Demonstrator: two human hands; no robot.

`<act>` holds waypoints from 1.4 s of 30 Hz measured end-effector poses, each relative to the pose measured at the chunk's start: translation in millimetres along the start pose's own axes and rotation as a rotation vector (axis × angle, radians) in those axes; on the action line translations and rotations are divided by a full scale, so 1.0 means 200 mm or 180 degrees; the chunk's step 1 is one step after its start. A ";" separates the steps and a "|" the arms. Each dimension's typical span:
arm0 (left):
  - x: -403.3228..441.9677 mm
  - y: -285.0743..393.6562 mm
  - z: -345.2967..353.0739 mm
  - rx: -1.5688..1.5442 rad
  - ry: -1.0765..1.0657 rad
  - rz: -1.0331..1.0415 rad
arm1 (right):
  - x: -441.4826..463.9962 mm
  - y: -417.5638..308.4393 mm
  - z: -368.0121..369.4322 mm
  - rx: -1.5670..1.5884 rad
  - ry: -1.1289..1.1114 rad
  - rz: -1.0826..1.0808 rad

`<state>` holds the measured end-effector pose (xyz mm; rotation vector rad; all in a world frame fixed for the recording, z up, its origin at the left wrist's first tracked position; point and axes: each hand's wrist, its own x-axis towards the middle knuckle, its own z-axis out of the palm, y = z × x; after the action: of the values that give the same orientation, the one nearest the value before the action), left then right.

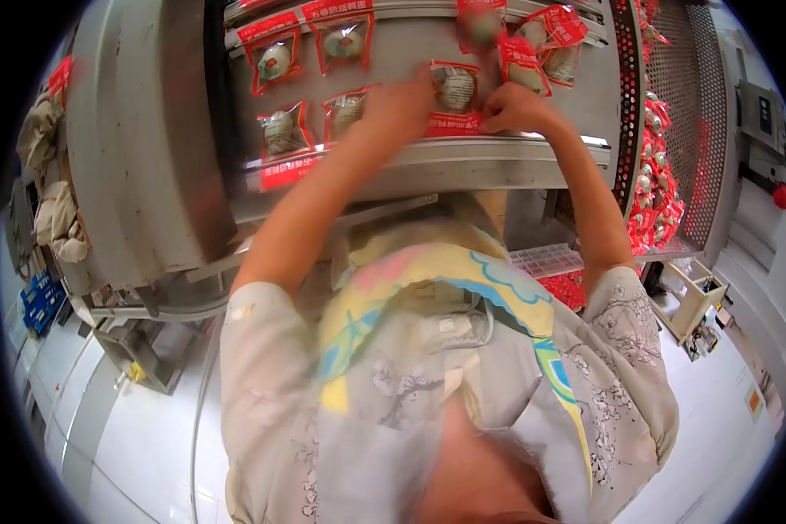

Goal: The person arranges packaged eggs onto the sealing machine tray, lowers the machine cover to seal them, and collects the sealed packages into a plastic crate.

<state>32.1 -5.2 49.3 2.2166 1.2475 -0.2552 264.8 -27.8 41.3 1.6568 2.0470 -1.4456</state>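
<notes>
A clear egg packet (455,90) with red printed ends lies on the metal surface between my two hands. My left hand (399,112) is at its left side, smeared by motion, so its grip cannot be made out. My right hand (517,110) has thumb and fingers bent together at the packet's lower right corner, on its red strip. Partly behind my left hand is another egg packet (345,112). Farther left sits one more egg packet (281,131), its red end over the metal rail.
Two egg packets (273,61) lie in the upper left row. Several overlapping packets (524,65) are at the upper right. A perforated metal wall (694,105) borders a pile of red packets (655,196) on the right. A steel housing (170,131) stands left.
</notes>
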 end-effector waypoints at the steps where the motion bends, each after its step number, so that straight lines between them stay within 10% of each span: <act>1: 0.01 0.01 -0.01 0.0026 -0.0048 -0.0010 | -0.02 -0.02 -0.02 0.0232 -0.0130 0.0105; 11: -0.02 0.06 -0.22 -0.0246 -0.0615 -0.0356 | 0.04 0.02 0.05 0.1716 -0.0436 0.0367; 16: -0.04 -0.01 -0.09 -0.0393 0.0227 -0.0460 | 0.02 0.02 0.05 0.2181 -0.0345 0.0469; 22: -0.12 0.05 -0.04 0.0061 0.0754 -0.0655 | -0.06 -0.10 0.17 0.0416 0.1250 -0.0252; 29: -0.22 0.10 -0.04 0.0499 0.0836 -0.0710 | -0.25 -0.34 -0.11 0.0683 0.1549 -0.0384; 32: -0.33 0.14 -0.02 -0.0003 0.1855 0.0226 | -0.51 -0.63 -0.40 0.1598 0.1531 -0.2278; 35: -0.38 0.13 0.07 -0.0124 0.1212 0.0521 | -0.76 -0.90 -0.57 0.1440 0.1116 -0.3646; 42: -0.39 0.14 0.09 -0.0034 0.1668 0.1079 | -0.92 -1.12 -0.60 0.1042 0.0864 -0.4337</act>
<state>13.9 -82.7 78.8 2.5261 1.0803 0.4921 205.6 -51.8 348.4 0.2692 3.4905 -1.9311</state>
